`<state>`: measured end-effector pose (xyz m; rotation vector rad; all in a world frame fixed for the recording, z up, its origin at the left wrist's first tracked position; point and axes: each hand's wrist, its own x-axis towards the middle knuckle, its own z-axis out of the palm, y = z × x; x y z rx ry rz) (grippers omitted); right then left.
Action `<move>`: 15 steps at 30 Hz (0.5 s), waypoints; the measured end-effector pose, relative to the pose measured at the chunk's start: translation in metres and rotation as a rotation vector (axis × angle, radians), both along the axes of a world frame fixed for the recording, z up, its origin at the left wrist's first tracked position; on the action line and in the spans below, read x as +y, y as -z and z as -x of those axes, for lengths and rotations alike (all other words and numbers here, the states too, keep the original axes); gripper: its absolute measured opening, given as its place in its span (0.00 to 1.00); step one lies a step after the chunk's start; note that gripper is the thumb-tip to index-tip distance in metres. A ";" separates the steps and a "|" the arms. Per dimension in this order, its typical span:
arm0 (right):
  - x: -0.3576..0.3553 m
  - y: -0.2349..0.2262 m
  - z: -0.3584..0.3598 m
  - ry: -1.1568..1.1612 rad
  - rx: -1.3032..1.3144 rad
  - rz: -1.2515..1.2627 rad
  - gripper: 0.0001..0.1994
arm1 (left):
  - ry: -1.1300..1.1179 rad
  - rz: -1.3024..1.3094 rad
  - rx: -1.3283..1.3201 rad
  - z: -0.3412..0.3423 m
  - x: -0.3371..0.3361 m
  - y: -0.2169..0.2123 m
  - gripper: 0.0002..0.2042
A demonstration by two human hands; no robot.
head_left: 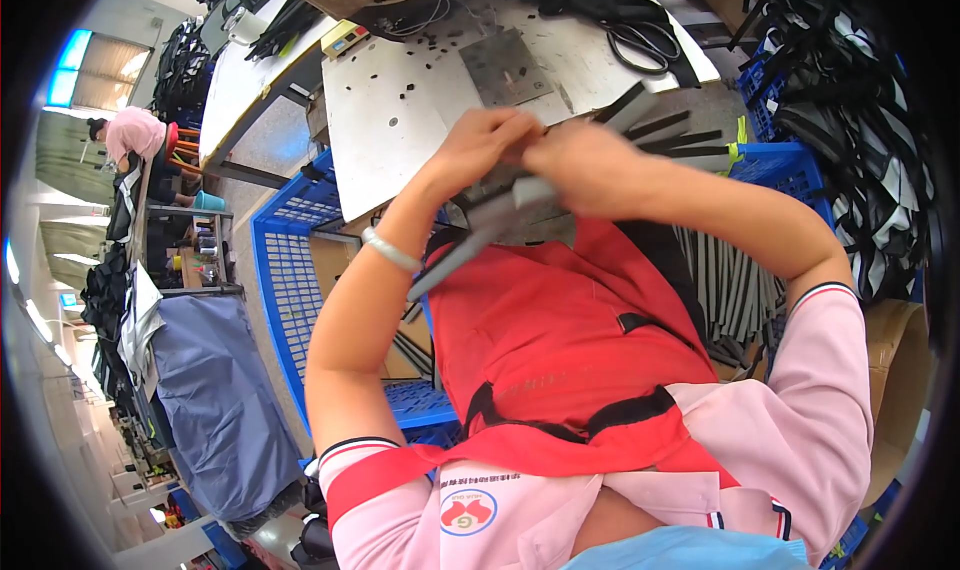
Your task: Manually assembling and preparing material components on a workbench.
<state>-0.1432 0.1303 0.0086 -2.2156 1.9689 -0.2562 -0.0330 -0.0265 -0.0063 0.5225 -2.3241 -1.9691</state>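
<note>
Head bowed over a white worktop (372, 160), a worker in a pink shirt and red apron (560, 330) brings both forearms together in front of the chest, elbows spread wide. The left hand (488, 144), a pale bangle on its wrist, bends its fingers inward until they meet the right; from where I stand, I cannot tell whether they grip anything. The right hand (585, 170), blurred, is closed around a bundle of grey strips (462, 256), which fans out past it on the right and slants down to the left, between the worktop's near edge and the apron.

A blue plastic basket (262, 270) stands at the worker's left, with cardboard (335, 267) and some dark strips inside. A second blue basket (785, 165) sits on the right; below its rim hangs a dense row of more grey strips (735, 280), though whether inside it or in front is unclear. Beside it, dark and pale pieces are heaped high, above an open cardboard box (893, 370). Scissors (642, 48) lie on the worktop's far side.
</note>
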 end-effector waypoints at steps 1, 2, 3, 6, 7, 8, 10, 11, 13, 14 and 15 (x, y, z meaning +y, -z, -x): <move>0.007 -0.007 0.021 0.032 -0.066 0.081 0.14 | 0.001 -0.002 0.001 -0.013 -0.005 -0.001 0.15; 0.013 -0.019 0.039 0.087 -0.066 0.155 0.16 | -0.005 -0.015 -0.134 -0.031 -0.009 -0.002 0.16; 0.019 -0.027 0.054 0.171 -0.065 0.193 0.19 | -0.011 -0.028 -0.270 -0.043 -0.010 -0.002 0.18; 0.034 -0.037 0.094 0.316 -0.246 0.096 0.33 | -0.026 -0.135 -0.149 -0.052 -0.007 -0.013 0.19; 0.034 -0.042 0.093 0.332 -0.307 0.086 0.35 | -0.051 -0.195 -0.147 -0.051 -0.012 -0.022 0.16; 0.035 -0.045 0.094 0.353 -0.367 0.075 0.37 | -0.053 -0.197 -0.144 -0.046 -0.013 -0.030 0.16; 0.032 -0.050 0.100 0.359 -0.318 0.079 0.38 | -0.175 0.142 -0.030 -0.035 -0.011 -0.044 0.14; 0.029 -0.051 0.104 0.366 -0.273 0.086 0.39 | -0.200 0.270 0.028 -0.031 -0.011 -0.046 0.13; 0.023 -0.050 0.113 0.347 -0.171 0.172 0.39 | -0.213 0.315 0.065 -0.024 -0.015 -0.044 0.13; 0.019 -0.049 0.117 0.325 -0.142 0.218 0.39 | -0.219 0.359 0.100 -0.021 -0.017 -0.043 0.14; 0.017 -0.050 0.122 0.325 -0.142 0.221 0.39 | -0.231 0.351 0.122 -0.018 -0.018 -0.043 0.13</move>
